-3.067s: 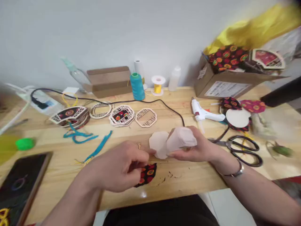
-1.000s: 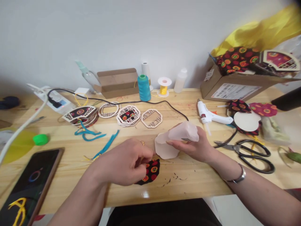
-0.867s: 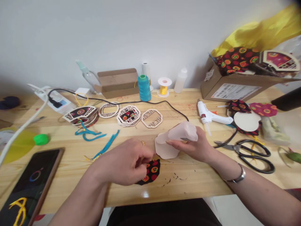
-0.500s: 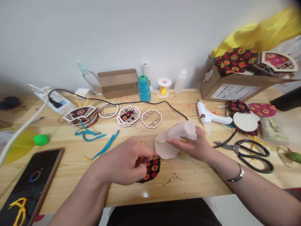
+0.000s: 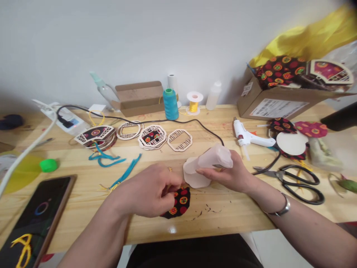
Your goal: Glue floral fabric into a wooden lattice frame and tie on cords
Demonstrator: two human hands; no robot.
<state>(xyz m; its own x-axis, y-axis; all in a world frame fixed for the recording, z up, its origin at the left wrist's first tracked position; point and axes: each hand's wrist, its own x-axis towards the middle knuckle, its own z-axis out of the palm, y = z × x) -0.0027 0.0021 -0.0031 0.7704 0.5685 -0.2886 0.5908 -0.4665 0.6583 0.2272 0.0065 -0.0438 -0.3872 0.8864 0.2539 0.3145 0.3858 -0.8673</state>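
Observation:
My right hand is wrapped round a translucent white squeeze bottle. The bottle is tilted, base up to the right, its lower end over a white scalloped card piece; the tip is hard to make out. At the card's left edge are the curled fingers of my left hand, which grip that edge. Partly under the left hand lies a black fabric piece with red and orange round prints, flat on the wooden table.
Scissors and a white glue gun lie to the right. Wooden lattice frames, teal thread and a black cable are behind my hands. A phone lies left, and a cardboard box stands back right.
The bottle has tilted and shifted slightly to the left over the card. The left hand has barely moved.

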